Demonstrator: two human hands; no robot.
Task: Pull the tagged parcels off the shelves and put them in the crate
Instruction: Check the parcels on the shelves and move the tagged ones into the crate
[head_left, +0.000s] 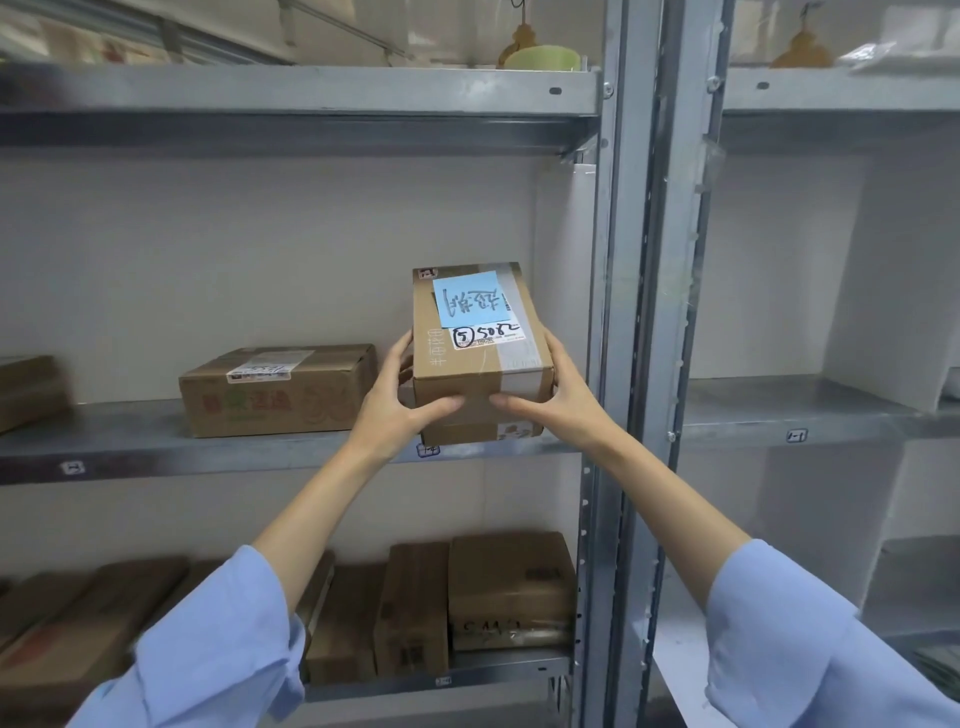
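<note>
At nine o'clock, a wide brown cardboard carton with faded red and green printed characters lay flat on the grey steel middle shelf; its white shipping label was too blurred to read.

Just right of centre, the left hand and right hand clamped the task's thing between them: a small brown taped cardboard parcel. Fingers curled round each side and thumbs pressed the near face, probably so it would not tip on leaving the shelf. It rested on, or just above, a second small brown box at the shelf's front edge.

A blue sticky note on top, its handwritten characters upside down, marked it as tagged. Below, a white label bore a circled 5 and digits, seemingly 5082.

At three o'clock stood a grey steel upright. No crate was in view.
</note>
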